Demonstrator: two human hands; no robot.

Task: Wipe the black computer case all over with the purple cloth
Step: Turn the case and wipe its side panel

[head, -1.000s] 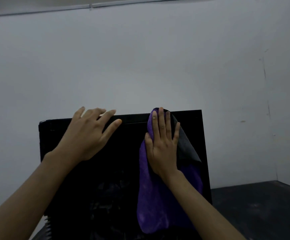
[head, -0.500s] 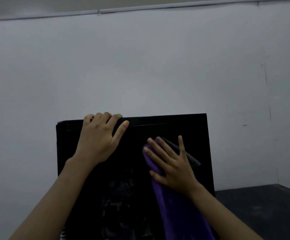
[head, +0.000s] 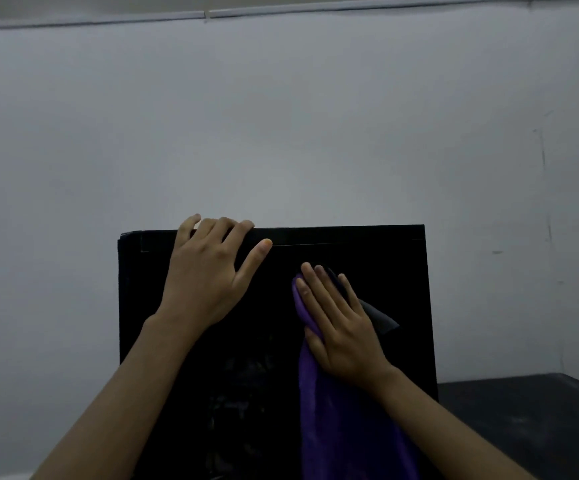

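Low light, so detail is poor. Grey wall (head: 281, 116) fills most of the view, with a thin strip (head: 350, 6) running along its top.

The black computer case (head: 385, 271) is centre-bottom and cut off by the lower frame edge, so its base is not visible. Its facing panel is almost pure black. There are faint pale marks in the lower middle, and I can't tell if they are smudges or reflections. The forearms cover parts of the lower panel. A dark tabletop (head: 523, 410) shows to the right of the case, but where the two meet is not visible.

The purple cloth (head: 333, 427) runs out of frame at the bottom, and its upper part is hidden under the right hand (head: 340, 327). A dark grey corner (head: 381, 320) sticks out just right of that hand. It is probably a folded-over flap of the cloth, though I can't confirm that.

Positions:
- **Case and left hand:** the left hand (head: 208, 275) is on the case's top edge, left of centre.
- **Cloth and right hand:** the cloth lies flat against the facing panel, right of centre. It is pinned under the right hand's palm and hangs straight down from there below the wrist. A purple edge shows along the hand's thumb side.

Hands:
- **Left:** fingers are hooked over the top edge, gripping it. The thumb lies straight along the panel just below the edge.
- **Right:** it lies flat with the fingers straight and slightly spread, angled up-left, pressing the cloth onto the panel. Nothing is pinched.

Look: the case is boxy with a sharp, straight top edge and a thin seam line under it. The cloth is saturated purple, soft and loosely draped.
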